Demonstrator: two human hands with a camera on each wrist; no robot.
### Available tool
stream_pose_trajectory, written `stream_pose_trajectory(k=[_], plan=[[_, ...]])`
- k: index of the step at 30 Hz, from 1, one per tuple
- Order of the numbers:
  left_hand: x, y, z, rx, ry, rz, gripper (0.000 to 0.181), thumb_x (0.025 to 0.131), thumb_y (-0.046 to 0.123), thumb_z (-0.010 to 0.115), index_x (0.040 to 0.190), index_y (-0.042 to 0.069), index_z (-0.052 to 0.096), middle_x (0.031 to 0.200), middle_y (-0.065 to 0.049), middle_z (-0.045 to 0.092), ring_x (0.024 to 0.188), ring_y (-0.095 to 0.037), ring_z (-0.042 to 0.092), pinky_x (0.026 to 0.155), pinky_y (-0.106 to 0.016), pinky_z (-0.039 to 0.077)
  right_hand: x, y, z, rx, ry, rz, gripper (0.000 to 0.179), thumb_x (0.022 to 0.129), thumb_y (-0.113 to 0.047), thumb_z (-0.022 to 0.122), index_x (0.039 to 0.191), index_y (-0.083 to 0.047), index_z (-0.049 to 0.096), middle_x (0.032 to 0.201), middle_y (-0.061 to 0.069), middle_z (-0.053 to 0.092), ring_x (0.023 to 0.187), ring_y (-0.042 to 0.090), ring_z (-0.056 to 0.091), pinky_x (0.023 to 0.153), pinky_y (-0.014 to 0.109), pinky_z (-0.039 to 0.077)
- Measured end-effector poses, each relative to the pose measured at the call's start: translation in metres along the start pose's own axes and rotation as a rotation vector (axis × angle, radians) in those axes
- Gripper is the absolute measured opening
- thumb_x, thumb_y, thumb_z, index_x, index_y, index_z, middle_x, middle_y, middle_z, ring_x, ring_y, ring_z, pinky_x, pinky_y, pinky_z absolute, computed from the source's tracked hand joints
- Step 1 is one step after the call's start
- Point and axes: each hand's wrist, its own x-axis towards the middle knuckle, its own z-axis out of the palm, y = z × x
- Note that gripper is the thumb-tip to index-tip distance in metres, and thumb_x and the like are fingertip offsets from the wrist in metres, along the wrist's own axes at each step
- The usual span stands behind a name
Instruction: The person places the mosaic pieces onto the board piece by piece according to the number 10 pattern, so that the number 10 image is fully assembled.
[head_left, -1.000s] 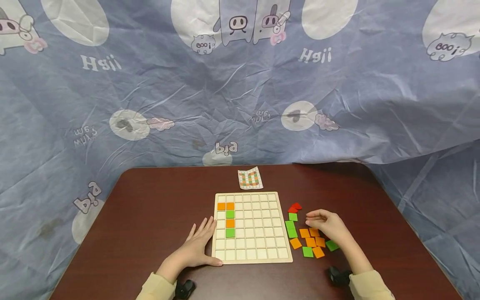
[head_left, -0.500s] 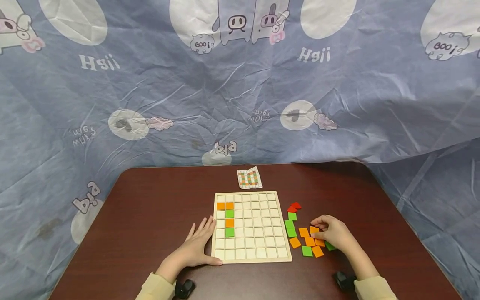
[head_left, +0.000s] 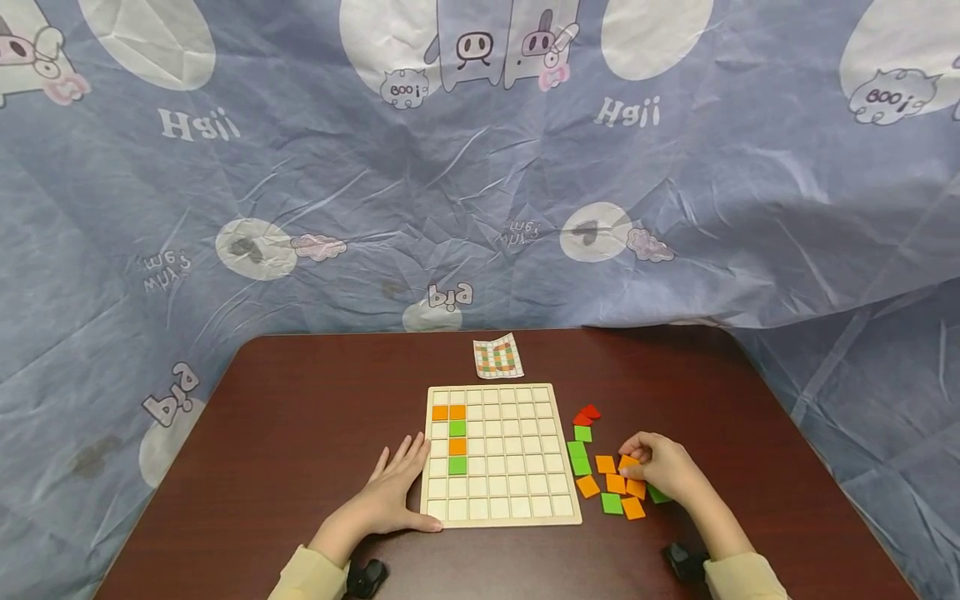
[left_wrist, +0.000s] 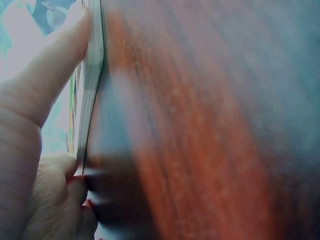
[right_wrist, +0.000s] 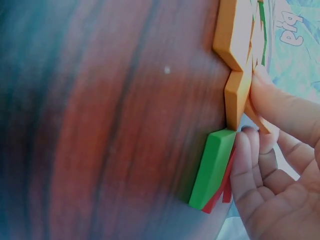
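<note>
Here, left grip (head_left: 386, 502), touching board edge (head_left: 510, 524)

The pale board (head_left: 519, 485) lies flat before me, a 7 by 7 grid, my left hand (head_left: 388, 500) at its left edge. Set in it are 5 tiles (head_left: 457, 447): 2 orange ones side by side in the 2nd row from the far edge, then green, orange, green down the 2nd column. My right hand (head_left: 665, 464) pinches an orange tile (right_wrist: 260, 121), tilted, among loose orange squares (head_left: 616, 484) and green squares (head_left: 577, 451); red pieces (head_left: 591, 412) lie farther off.
</note>
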Motion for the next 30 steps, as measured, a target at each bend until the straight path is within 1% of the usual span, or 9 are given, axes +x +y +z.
stream_pose_trajectory(k=[6, 10, 12, 15, 20, 22, 26, 28, 30], plan=[[0.002, 0.000, -0.002, -0.010, -0.008, 0.001, 0.123, 0.071, 0.058, 0.081, 0.158, 0.005, 0.012, 0.167, -0.013, 0.003, 0.154, -0.035, 0.001, 0.119, -0.063, -0.002, -0.001, 0.001, -0.001, 0.032, 0.016, -0.004, 0.017, 0.080, -0.005, 0.078, 0.093, -0.005, 0.068, 0.081, 0.004, 0.060, 0.072, 0.016, 0.053, 0.060, 0.023, 0.047], [0.003, 0.000, -0.003, -0.004, -0.009, 0.000, 0.123, 0.072, 0.058, 0.081, 0.158, 0.005, 0.012, 0.167, -0.013, 0.003, 0.154, -0.034, 0.001, 0.119, -0.063, -0.002, -0.001, -0.001, -0.002, 0.053, 0.036, -0.016, 0.018, 0.081, -0.010, 0.079, 0.095, -0.004, 0.068, 0.082, 0.003, 0.063, 0.073, 0.015, 0.056, 0.060, 0.023, 0.048], [0.004, 0.000, -0.003, 0.002, -0.007, 0.001, 0.123, 0.072, 0.059, 0.081, 0.158, 0.004, 0.012, 0.166, -0.013, 0.004, 0.154, -0.034, 0.001, 0.120, -0.062, -0.001, 0.000, -0.003, -0.001, 0.083, 0.039, -0.021, 0.020, 0.082, -0.012, 0.079, 0.097, -0.004, 0.069, 0.084, 0.003, 0.065, 0.074, 0.015, 0.057, 0.061, 0.022, 0.049], [0.004, 0.000, -0.004, 0.006, -0.006, 0.003, 0.122, 0.072, 0.058, 0.080, 0.158, 0.004, 0.012, 0.166, -0.014, 0.005, 0.154, -0.034, 0.002, 0.120, -0.062, -0.001, 0.001, -0.008, 0.001, 0.180, 0.022, -0.027, 0.025, 0.083, -0.016, 0.079, 0.101, -0.003, 0.069, 0.088, 0.005, 0.068, 0.075, 0.014, 0.060, 0.064, 0.022, 0.052], [0.002, 0.000, -0.003, 0.002, -0.009, 0.001, 0.122, 0.072, 0.057, 0.081, 0.158, 0.004, 0.012, 0.166, -0.015, 0.005, 0.154, -0.035, 0.002, 0.120, -0.063, -0.001, 0.001, -0.020, 0.008, 0.420, -0.045, -0.006, 0.035, 0.086, -0.019, 0.076, 0.111, 0.002, 0.065, 0.096, 0.007, 0.072, 0.081, 0.015, 0.067, 0.071, 0.026, 0.056], [0.001, 0.000, -0.003, -0.001, -0.010, -0.001, 0.123, 0.072, 0.057, 0.081, 0.158, 0.004, 0.012, 0.166, -0.015, 0.005, 0.154, -0.035, 0.002, 0.119, -0.063, -0.001, 0.000, -0.027, 0.012, 0.493, -0.070, -0.001, 0.037, 0.087, -0.019, 0.075, 0.115, 0.004, 0.063, 0.099, 0.008, 0.073, 0.084, 0.014, 0.069, 0.075, 0.028, 0.057], [0.001, 0.000, -0.001, -0.003, -0.010, -0.003, 0.123, 0.071, 0.057, 0.081, 0.158, 0.004, 0.011, 0.166, -0.015, 0.004, 0.154, -0.035, 0.002, 0.119, -0.063, -0.001, -0.002, -0.041, 0.021, 0.573, -0.103, 0.004, 0.042, 0.088, -0.023, 0.075, 0.119, 0.002, 0.063, 0.105, 0.005, 0.073, 0.089, 0.010, 0.068, 0.082, 0.030, 0.056], [0.001, 0.000, 0.000, 0.001, -0.007, -0.003, 0.123, 0.072, 0.057, 0.081, 0.158, 0.004, 0.012, 0.166, -0.015, 0.005, 0.154, -0.035, 0.002, 0.119, -0.063, -0.001, -0.002, -0.050, 0.026, 0.613, -0.125, 0.001, 0.043, 0.087, -0.023, 0.076, 0.120, 0.000, 0.063, 0.106, 0.005, 0.073, 0.091, 0.010, 0.067, 0.085, 0.032, 0.056], [0.001, 0.000, -0.001, 0.000, -0.005, -0.004, 0.123, 0.072, 0.057, 0.081, 0.158, 0.004, 0.012, 0.166, -0.015, 0.005, 0.154, -0.035, 0.002, 0.120, -0.063, -0.001, -0.001, -0.058, 0.033, 0.650, -0.154, -0.017, 0.043, 0.087, -0.022, 0.075, 0.121, 0.001, 0.063, 0.105, 0.003, 0.072, 0.093, 0.011, 0.067, 0.087, 0.033, 0.055]])
